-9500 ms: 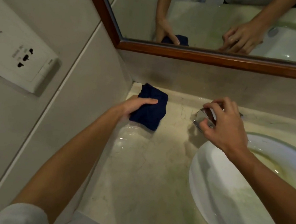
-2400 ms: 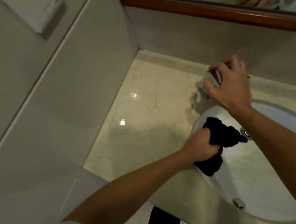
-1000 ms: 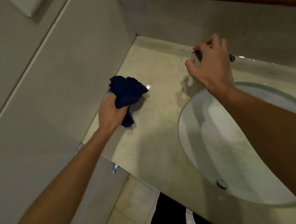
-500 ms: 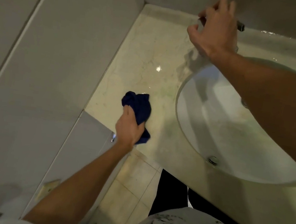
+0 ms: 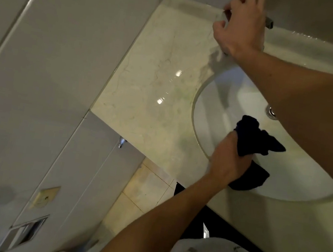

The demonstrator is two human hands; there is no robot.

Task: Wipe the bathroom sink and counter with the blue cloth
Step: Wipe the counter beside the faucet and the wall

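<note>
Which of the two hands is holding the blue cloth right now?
The left hand, low in the sink basin, grips the blue cloth. The right hand is up at the faucet instead.

I am standing in a bathroom: a white oval sink (image 5: 217,112) is sitting sunk into a marble counter (image 5: 157,81), grey tiled walls (image 5: 62,67) are closing the corner.

Glossy veined marble counter (image 5: 156,85), light spots bouncing off it. Smooth shiny white ceramic sink (image 5: 214,102), chrome metal drain (image 5: 271,112). Soft, crumpled, matt blue cloth (image 5: 254,139).
</note>
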